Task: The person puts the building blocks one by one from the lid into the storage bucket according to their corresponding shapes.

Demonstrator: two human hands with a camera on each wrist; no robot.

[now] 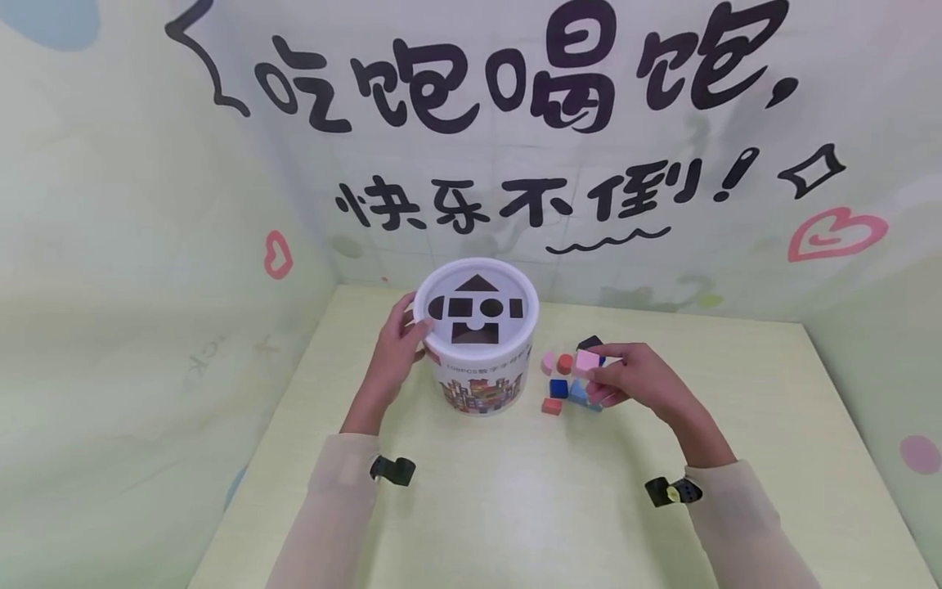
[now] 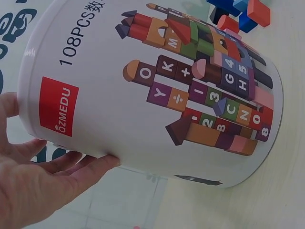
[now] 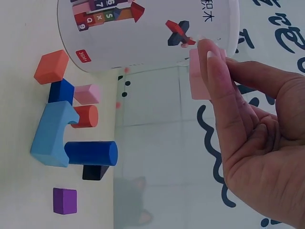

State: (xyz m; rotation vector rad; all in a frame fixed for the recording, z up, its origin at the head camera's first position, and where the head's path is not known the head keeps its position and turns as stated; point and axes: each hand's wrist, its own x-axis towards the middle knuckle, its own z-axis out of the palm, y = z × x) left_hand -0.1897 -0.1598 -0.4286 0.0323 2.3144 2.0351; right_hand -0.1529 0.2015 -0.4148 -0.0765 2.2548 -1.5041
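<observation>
A white tub (image 1: 482, 388) printed with toy blocks stands on the table; its lid (image 1: 447, 288) has a triangle, a circle, an arch and other cut-outs. My left hand (image 1: 392, 356) holds the tub's left side, thumb at the lid's rim and fingers against the wall, as the left wrist view also shows. Between the thumb and fingers of my right hand (image 1: 631, 372) is a pink block (image 3: 199, 78), raised to the right of the tub. Below that hand lie a light blue arch block (image 3: 50, 133), a dark blue cylinder (image 3: 90, 153) and a blue cube (image 1: 558, 388).
Also on the table (image 1: 478, 507) are a red cylinder (image 1: 564, 364), a pink rounded block (image 1: 548, 363), an orange-red block (image 1: 551, 406), a black block (image 3: 95, 172) and a purple block (image 3: 65, 201). A printed cloth wall (image 1: 456, 155) rises behind the table.
</observation>
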